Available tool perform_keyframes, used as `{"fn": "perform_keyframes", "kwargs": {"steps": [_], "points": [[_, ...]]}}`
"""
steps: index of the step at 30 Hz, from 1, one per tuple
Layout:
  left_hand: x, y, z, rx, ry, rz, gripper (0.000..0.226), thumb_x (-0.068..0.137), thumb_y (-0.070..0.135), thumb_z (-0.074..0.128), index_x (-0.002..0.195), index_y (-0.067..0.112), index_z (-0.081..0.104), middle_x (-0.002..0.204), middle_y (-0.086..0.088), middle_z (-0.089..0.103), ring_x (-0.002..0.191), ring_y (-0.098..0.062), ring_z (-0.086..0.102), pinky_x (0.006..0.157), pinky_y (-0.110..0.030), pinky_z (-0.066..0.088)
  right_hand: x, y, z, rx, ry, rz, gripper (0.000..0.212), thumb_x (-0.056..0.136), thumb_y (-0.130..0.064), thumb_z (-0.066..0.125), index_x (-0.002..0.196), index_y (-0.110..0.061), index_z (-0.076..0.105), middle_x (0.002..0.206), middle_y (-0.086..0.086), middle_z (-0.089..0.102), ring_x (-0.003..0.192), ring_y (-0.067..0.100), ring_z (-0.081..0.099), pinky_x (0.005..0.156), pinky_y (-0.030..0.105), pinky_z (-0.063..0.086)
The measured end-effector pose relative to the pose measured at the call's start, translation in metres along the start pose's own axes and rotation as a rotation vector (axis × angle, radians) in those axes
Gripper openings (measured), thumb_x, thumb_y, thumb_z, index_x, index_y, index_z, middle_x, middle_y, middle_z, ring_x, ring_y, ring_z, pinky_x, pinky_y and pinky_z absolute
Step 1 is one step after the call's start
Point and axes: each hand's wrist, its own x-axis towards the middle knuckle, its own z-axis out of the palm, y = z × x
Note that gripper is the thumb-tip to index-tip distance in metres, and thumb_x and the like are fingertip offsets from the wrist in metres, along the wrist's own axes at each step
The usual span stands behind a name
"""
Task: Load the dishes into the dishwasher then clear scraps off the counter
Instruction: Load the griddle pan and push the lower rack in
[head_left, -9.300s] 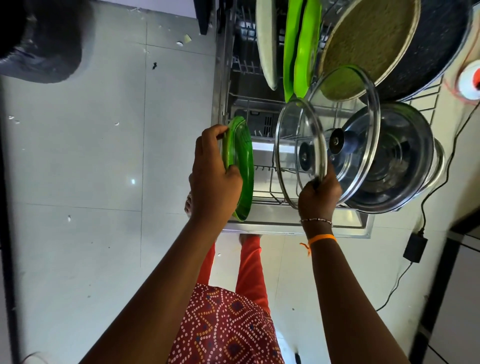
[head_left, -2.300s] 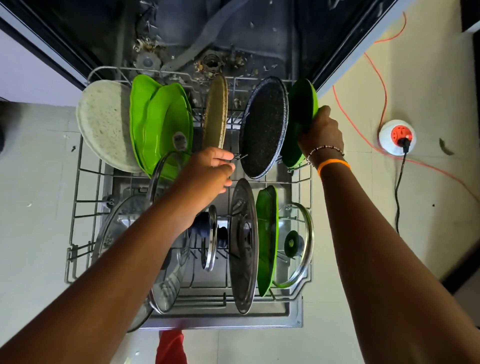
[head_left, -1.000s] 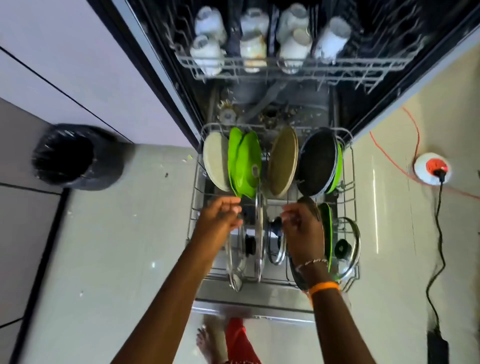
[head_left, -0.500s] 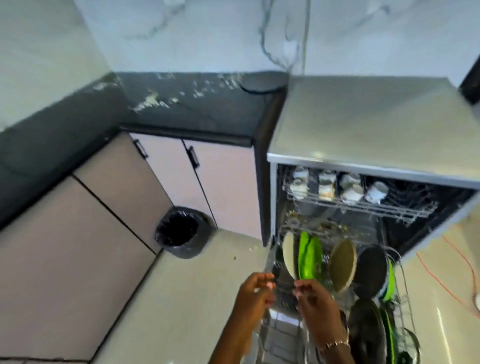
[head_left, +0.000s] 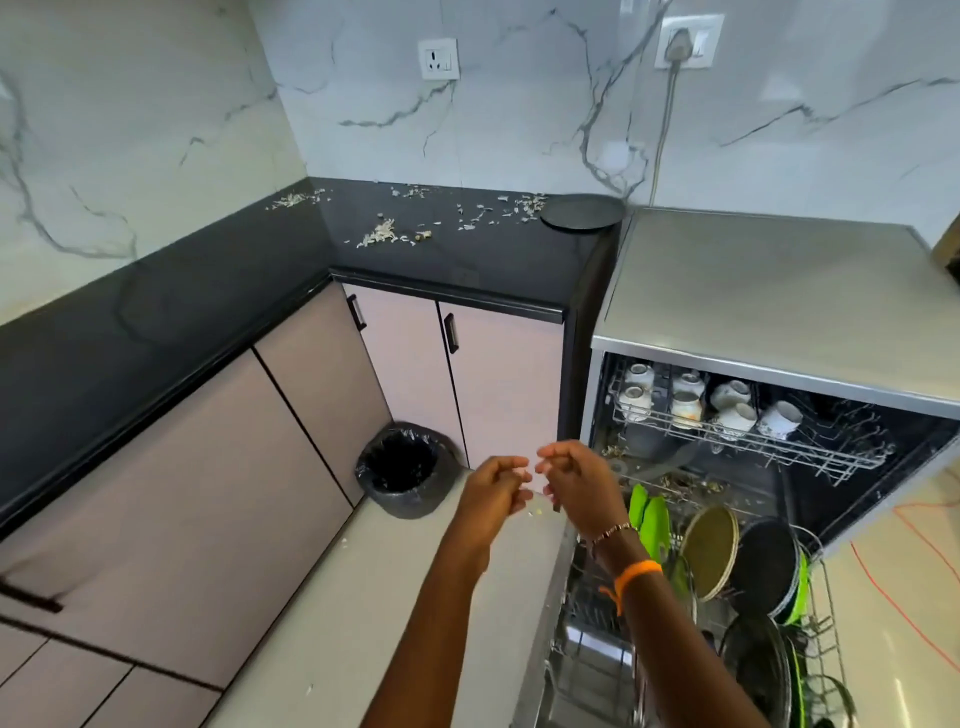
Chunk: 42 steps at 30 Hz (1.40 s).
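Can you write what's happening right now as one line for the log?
stage: dishes racked | hands: left hand and right hand raised together, holding nothing clear | dishwasher: open | scraps: on counter

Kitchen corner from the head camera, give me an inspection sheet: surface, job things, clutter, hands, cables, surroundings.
Surface: black counter, scraps scattered along the back near the wall.
Job's things: dishwasher open; cups in the upper rack; green plates, a tan plate and a dark pan standing in the pulled-out lower rack.
Clutter: dark round plate on the counter beside the dishwasher.
Hands: left hand and right hand raised close together, fingers loosely curled; a hold cannot be told.
Cables: grey cord from the wall socket; orange cable on the floor.
Surroundings: lined bin on the floor by the cabinets; marble wall.
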Motion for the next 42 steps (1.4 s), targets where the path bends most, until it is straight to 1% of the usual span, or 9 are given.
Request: {"fn": "perform_keyframes", "kwargs": {"steps": [4,12,15,19,26,30,34,37,42], "points": [[0.030,0.019,-0.015,-0.018,0.060,0.025,0.025,0.098,0.014,0.042,0.117,0.008,0.057,0.109,-0.009,0.061,0.091,-0.018,0.061,0.084,-0.024,0.050,0.043,-0.021,0.015,0.023,-0.077,-0.014,0.014,0.089,0.001,0.051,0.092,-0.009,0.061,0.083,0.005,0.063,0.062,0.009,0.057,0.046,0.007,0.042],[0.132,0.041,-0.045,-0.066,0.052,0.029,0.021,0.098,0.014,0.041,0.109,0.013,0.060,0.107,-0.010,0.063,0.093,-0.022,0.063,0.089,-0.029,0.052,0.140,-0.030,0.049,0.080,-0.087,-0.005,0.016,0.093,-0.003,0.045,0.094,-0.006,0.060,0.081,0.005,0.063,0.060,0.012,0.058,0.051,0.013,0.046],[0.190,0.056,-0.059,-0.084,0.003,0.050,0.022,0.098,0.011,0.042,0.109,0.009,0.060,0.103,-0.010,0.064,0.087,-0.019,0.063,0.083,-0.026,0.053,0.193,-0.026,0.076,0.128,-0.002,0.038,0.020,0.094,-0.003,0.041,0.093,-0.009,0.060,0.079,0.002,0.063,0.063,0.015,0.058,0.058,0.022,0.046],[0.266,0.086,-0.091,-0.016,-0.032,0.047,0.018,0.097,0.010,0.043,0.106,0.012,0.059,0.100,-0.006,0.062,0.080,-0.014,0.063,0.077,-0.022,0.054,0.261,-0.037,0.118,0.192,0.123,0.135,0.021,0.095,-0.005,0.039,0.099,-0.007,0.060,0.078,0.000,0.062,0.066,0.014,0.057,0.062,0.023,0.046],[0.367,0.136,-0.133,0.049,-0.139,-0.024,0.027,0.097,0.014,0.045,0.121,0.004,0.053,0.119,-0.014,0.059,0.096,-0.023,0.060,0.088,-0.033,0.050,0.349,-0.059,0.160,0.144,0.224,0.173,0.020,0.097,-0.009,0.040,0.103,-0.008,0.058,0.085,-0.001,0.062,0.074,0.012,0.058,0.067,0.020,0.048],[0.406,0.144,-0.138,0.021,-0.202,-0.011,0.028,0.098,0.012,0.043,0.124,0.006,0.052,0.119,-0.016,0.059,0.098,-0.022,0.061,0.087,-0.031,0.052,0.382,-0.057,0.156,0.161,0.289,0.169,0.019,0.097,-0.010,0.039,0.107,-0.009,0.056,0.085,0.001,0.062,0.070,0.012,0.057,0.065,0.020,0.048],[0.447,0.157,-0.124,-0.068,-0.219,-0.090,0.032,0.096,0.009,0.046,0.128,0.010,0.044,0.102,-0.007,0.058,0.083,-0.015,0.061,0.078,-0.028,0.054,0.426,-0.052,0.140,0.395,0.541,0.232,0.013,0.098,-0.019,0.039,0.110,-0.015,0.039,0.083,0.001,0.058,0.060,0.013,0.053,0.056,0.021,0.046],[0.479,0.170,-0.107,-0.068,-0.295,-0.142,0.036,0.096,0.009,0.046,0.132,0.010,0.041,0.099,-0.006,0.056,0.084,-0.015,0.059,0.077,-0.028,0.054,0.471,-0.043,0.121,0.480,0.681,0.291,0.013,0.098,-0.024,0.039,0.107,-0.016,0.038,0.087,0.003,0.057,0.059,0.013,0.054,0.057,0.022,0.046],[0.556,0.208,-0.062,-0.084,-0.353,-0.160,0.041,0.097,0.008,0.042,0.137,0.004,0.035,0.103,-0.010,0.058,0.087,-0.019,0.060,0.078,-0.028,0.050,0.561,-0.033,0.076,0.620,0.666,0.319,0.025,0.098,-0.031,0.038,0.114,-0.011,0.041,0.107,0.009,0.051,0.064,0.015,0.056,0.056,0.023,0.048]]}}
